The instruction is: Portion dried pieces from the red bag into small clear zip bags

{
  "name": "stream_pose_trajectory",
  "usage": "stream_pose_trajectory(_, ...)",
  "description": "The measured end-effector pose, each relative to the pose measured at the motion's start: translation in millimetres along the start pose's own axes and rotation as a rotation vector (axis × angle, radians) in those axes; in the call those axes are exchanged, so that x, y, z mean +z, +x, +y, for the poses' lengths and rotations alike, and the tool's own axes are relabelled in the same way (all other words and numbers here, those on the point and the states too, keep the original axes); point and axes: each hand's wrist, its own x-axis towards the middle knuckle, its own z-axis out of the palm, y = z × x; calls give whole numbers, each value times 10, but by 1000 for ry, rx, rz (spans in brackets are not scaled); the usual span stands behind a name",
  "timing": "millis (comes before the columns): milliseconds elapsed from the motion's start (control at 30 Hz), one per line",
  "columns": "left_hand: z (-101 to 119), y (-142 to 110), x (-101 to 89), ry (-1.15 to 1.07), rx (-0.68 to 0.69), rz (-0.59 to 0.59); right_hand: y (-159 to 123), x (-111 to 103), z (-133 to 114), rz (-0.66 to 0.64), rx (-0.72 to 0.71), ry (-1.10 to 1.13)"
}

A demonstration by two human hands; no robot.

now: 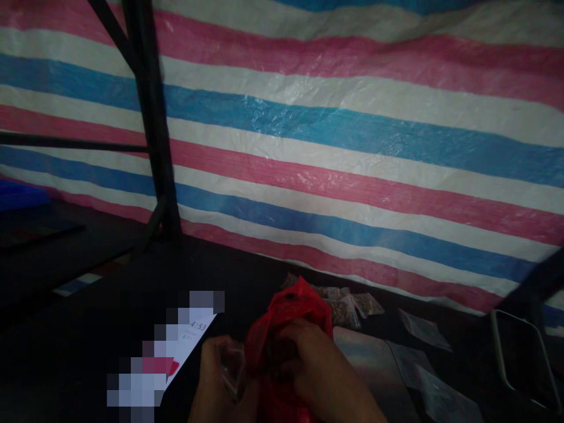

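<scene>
My left hand [209, 376] is closed around a small clear plastic bag [232, 370], whose mouth faces up. Right beside it stands a red plastic bag [259, 335] with its top open. My right hand [315, 355] reaches into the red bag, fingers curled down among dark contents; the fingertips and anything between them are hidden in shadow. Behind the red bag lie several small clear bags [341, 311] filled with brownish pieces. A flat silvery plate-like object [370, 358] is to the right of my right hand.
Flat clear bags [425, 329] lie on the dark table [211, 264] at right, near a pale-rimmed dark rectangular object [524, 358]. A lit screen [194, 341], partly blurred out, is at left. Behind rise a striped plastic sheet [330, 135] and a dark metal post [154, 129].
</scene>
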Motion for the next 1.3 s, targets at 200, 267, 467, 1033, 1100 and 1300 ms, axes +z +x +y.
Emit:
stream_pose_trajectory(200, 5, 54, -43, 34, -16, 25, 97, 95, 97, -10, 23, 226)
stream_pose_trajectory(267, 8, 58, -25, 7, 4, 15, 126, 125, 133, -26, 15, 266)
stream_pose_trajectory(467, -37, 86, 25, -111, 31, 64, 124, 141, 171, -24, 12, 288)
stream_pose_trajectory(1033, 113, 73, 38, -114, -55, 94, 109, 31, 116, 123, 57, -154)
stream_pose_trajectory(1100, 57, 85, 56, -121, -45, 53, 130, 73, 69, 102, 42, -151)
stream_pose_trajectory(1300, -53, 213, 61, -176, -22, 40, 213, 187, 69, 156, 71, -81)
